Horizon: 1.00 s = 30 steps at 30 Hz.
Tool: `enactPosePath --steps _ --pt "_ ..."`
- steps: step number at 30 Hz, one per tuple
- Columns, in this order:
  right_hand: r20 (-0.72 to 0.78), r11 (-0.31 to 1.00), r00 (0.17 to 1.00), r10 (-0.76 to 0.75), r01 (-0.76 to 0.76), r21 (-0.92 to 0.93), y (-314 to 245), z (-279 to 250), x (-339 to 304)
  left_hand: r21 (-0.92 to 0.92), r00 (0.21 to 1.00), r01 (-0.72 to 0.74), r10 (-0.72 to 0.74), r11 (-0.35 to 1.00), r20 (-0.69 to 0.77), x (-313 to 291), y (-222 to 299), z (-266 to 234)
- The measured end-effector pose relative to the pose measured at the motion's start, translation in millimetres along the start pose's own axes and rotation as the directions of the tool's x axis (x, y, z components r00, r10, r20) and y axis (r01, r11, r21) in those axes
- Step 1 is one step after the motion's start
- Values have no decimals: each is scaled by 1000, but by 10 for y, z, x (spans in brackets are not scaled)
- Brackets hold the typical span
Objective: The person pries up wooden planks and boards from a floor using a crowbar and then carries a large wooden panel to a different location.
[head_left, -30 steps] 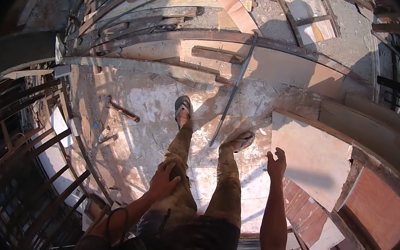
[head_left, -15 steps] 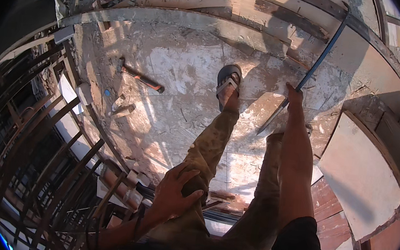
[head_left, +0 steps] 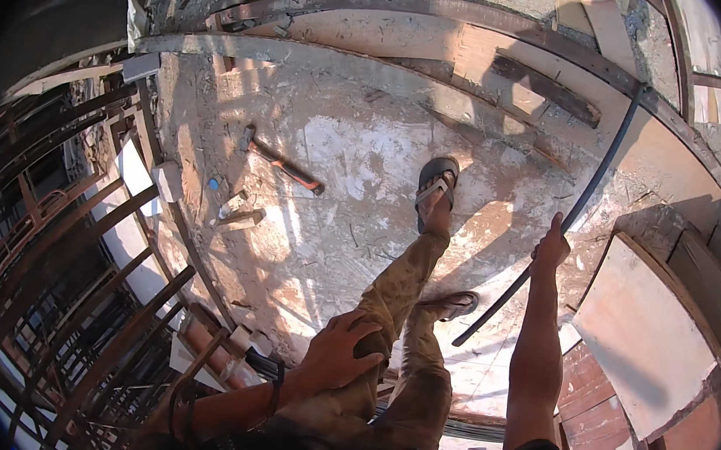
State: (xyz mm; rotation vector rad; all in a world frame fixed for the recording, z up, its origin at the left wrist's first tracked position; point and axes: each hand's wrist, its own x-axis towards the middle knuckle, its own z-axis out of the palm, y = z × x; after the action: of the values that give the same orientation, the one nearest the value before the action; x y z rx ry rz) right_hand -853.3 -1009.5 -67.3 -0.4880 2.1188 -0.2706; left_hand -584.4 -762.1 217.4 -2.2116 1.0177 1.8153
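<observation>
My right hand (head_left: 552,243) reaches forward and wraps around a long dark rod (head_left: 599,167), which runs from the far right down to the concrete floor near my right sandal (head_left: 456,304). My left hand (head_left: 343,351) lies flat on my left thigh with the fingers spread, holding nothing. My left foot, in a grey sandal (head_left: 437,183), is stepped forward on the dusty slab (head_left: 343,144). A hammer with an orange handle (head_left: 283,164) lies on the slab, left of that foot and out of reach of both hands.
The slab's left edge drops off to rusty bar scaffolding (head_left: 66,264). Small wood blocks (head_left: 238,217) and a blue scrap (head_left: 214,183) lie near that edge. Planks (head_left: 546,86) lie along the far side. A pale board (head_left: 642,342) sits at the right over red brickwork (head_left: 597,399).
My view has tilted further down and forward. My right hand has risen from beside my leg out to the dark rod and closed on it. My left hand stays on my thigh.
</observation>
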Motion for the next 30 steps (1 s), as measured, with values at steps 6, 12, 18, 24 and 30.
enactPosePath --steps 6,12,18,24,30 --pt "-109 950 990 -89 51 -309 1238 -1068 -323 68 1000 -25 25 997 1 -109 -9 221" --pt "-352 850 936 -30 -162 -502 2377 -1773 -791 151 998 -63 62 986 12 -170 -54 362" --pt "-356 788 934 -7 -215 -577 3101 -1964 -714 211 996 -88 84 974 27 -164 -77 393" --pt "-353 781 934 -65 -172 -600 3108 -1981 -421 321 994 -106 92 941 60 -92 1 374" --pt "-650 784 749 128 -478 -397 2888 -2172 -306 301 991 -134 122 944 59 -26 215 211"
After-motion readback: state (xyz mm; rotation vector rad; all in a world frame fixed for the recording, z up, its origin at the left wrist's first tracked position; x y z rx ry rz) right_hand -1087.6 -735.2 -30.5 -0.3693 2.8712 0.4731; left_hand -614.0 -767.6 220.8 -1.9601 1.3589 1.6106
